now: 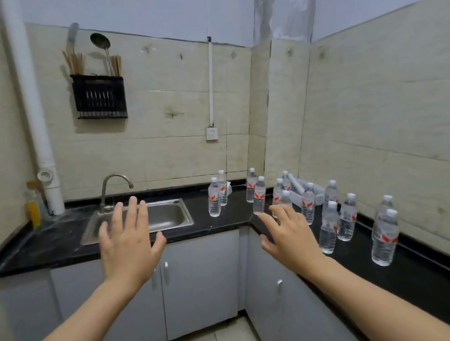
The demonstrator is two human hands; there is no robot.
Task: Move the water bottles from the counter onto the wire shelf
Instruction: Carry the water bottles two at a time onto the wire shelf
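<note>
Where tiled walls corner, water bottles (325,227) dot black counter (232,216).

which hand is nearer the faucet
Left. The left hand is raised open in front of the sink, its fingertips just below the faucet in the image. The right hand is off to the right, by the water bottles at the counter corner.

1. The water bottles (259,195) on the counter (56,244) are wearing white labels with a red mark, but no words or brand are showing clearly enough to read.
2. Nothing else is carrying readable text, numbers or signs.
</note>
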